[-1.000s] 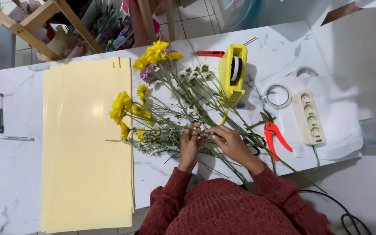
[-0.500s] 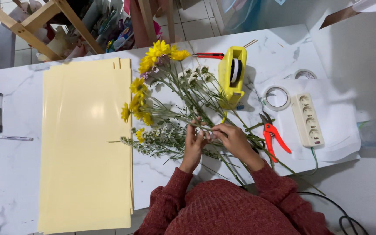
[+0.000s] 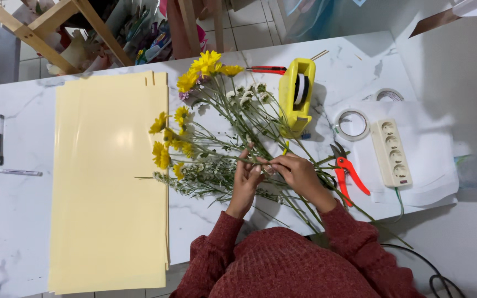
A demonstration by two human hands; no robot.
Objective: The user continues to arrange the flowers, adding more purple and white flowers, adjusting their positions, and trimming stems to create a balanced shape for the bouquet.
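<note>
My left hand (image 3: 245, 177) and right hand (image 3: 297, 174) meet over the flowers (image 3: 205, 110), fingertips pinched together on the stems (image 3: 263, 163) mid-table. The yellow blooms fan out up and left, some lying on the edge of the cream paper (image 3: 106, 182). Tape dispenser (image 3: 297, 94) stands just beyond the stems, red shears (image 3: 346, 172) lie just right of my right hand, power strip (image 3: 391, 153) farther right.

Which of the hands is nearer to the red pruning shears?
The right hand. It rests on the flower stems just left of the red pruning shears; the left hand is farther left, beyond it.
</note>
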